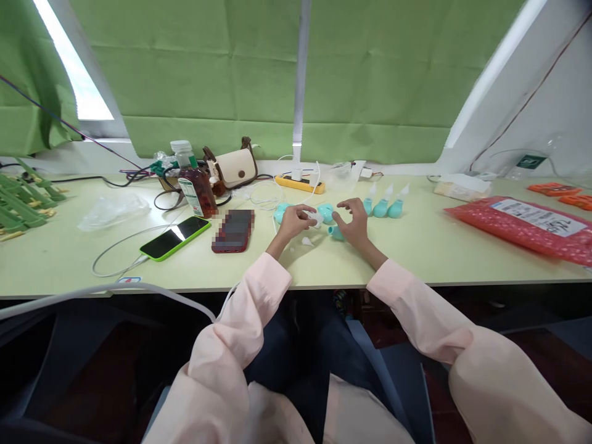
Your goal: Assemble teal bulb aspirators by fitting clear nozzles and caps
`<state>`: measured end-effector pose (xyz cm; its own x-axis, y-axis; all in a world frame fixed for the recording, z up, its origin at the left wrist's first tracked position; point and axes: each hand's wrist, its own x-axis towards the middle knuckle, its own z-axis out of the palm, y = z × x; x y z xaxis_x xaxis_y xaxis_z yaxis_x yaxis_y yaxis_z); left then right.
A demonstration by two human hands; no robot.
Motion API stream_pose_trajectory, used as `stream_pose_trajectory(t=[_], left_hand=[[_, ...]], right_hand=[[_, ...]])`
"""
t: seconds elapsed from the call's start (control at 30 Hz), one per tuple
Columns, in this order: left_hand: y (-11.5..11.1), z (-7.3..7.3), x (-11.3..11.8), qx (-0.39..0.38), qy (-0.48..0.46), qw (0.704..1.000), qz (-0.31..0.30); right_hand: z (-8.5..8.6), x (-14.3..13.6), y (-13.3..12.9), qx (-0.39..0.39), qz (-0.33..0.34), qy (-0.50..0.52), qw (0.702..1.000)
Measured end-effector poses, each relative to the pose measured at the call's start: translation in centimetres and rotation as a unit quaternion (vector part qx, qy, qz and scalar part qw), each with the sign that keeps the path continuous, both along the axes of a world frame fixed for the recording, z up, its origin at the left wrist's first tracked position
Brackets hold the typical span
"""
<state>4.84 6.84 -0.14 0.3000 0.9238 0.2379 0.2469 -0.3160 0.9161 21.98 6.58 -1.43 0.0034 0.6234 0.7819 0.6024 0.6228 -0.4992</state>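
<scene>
My left hand [296,223] is over the table with thumb and fingers closed on a small translucent white piece [316,218]. My right hand [355,223] is just to the right, thumb and forefinger apart in a curve with nothing visible between them. Beside its thumb a teal squeeze bulb [335,232] lies on its side, its round opening facing left and part of it hidden by the hand. Behind and between the hands are more teal pieces [326,213]. A small white tip [307,241] lies in front of my left hand.
Several teal bulbs with clear pointed nozzles [380,207] stand upright on the right. A red bubble mailer [522,225] lies farther right. On the left are a green-edged phone [176,238], a dark red phone [234,231] and a bottle [197,185]. A yellow power strip [296,184] lies behind.
</scene>
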Motion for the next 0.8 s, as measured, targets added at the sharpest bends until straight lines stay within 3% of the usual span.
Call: stream_pose_trajectory(t=[0.17, 0.43, 0.8], left_hand=[[0.1, 0.0, 0.0, 0.019, 0.003, 1.000, -0.015], [-0.6, 0.5, 0.1, 0.013, -0.032, 0.996, -0.077], [-0.9, 0.9, 0.0, -0.015, -0.064, 0.994, -0.086]], right_hand=[[0.3, -0.5, -1.0, 0.014, 0.066, -0.017, 0.998], [0.0, -0.7, -0.4, -0.041, 0.146, 0.020, 0.988], [0.2, -0.5, -0.3, -0.073, 0.170, 0.044, 0.982]])
